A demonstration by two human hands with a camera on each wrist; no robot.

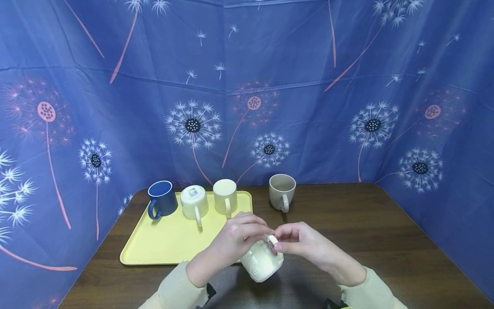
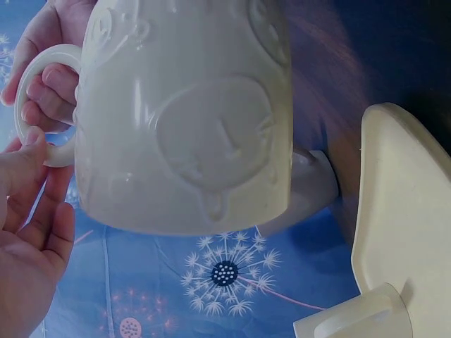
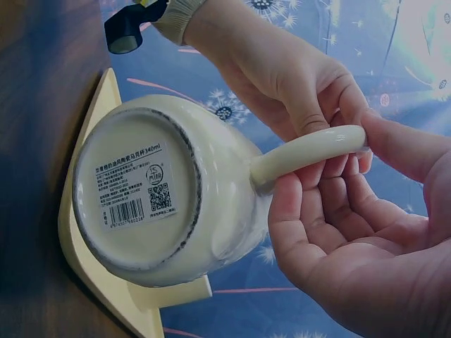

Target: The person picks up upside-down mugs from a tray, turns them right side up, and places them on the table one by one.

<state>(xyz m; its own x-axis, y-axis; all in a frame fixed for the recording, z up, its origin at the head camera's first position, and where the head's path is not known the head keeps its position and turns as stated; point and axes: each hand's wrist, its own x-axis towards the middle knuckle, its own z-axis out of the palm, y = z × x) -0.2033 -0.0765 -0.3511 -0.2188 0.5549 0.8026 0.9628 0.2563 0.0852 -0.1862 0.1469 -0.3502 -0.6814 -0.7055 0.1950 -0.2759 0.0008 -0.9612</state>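
Cream mug (image 1: 259,264) lies tipped over between a person's two hands, above the near middle of the worktop (image 1: 359,223) and just beside the right near corner of a yellow tray (image 1: 166,244); whether it touches the wood, I cannot tell. Its handle (image 3: 310,156) points up toward the fingers. The left hand (image 1: 241,236) pinches that handle from one side, thumb against it, fingers nearly closed. The right hand (image 1: 305,244) pinches it from the other side, thumb and bent fingers closed on it, the remaining fingers curled loosely beneath. The wall carries a raised face (image 2: 215,141), and the base, turned toward the right wrist camera, bears a printed label (image 3: 141,184) with a barcode and a square code. On the tray, along its far side, stand three more: a blue mug (image 1: 164,202) at the left corner, a white mug (image 1: 193,207) upside down with a sticker (image 1: 193,192) on its base, and a beige mug (image 1: 221,204) next to it. A grey mug (image 1: 278,198) stands upright on the wood, right of the tray. Behind hangs blue cloth (image 1: 308,98) printed with dandelions. Both wrists emerge from pale sleeves (image 1: 179,285).
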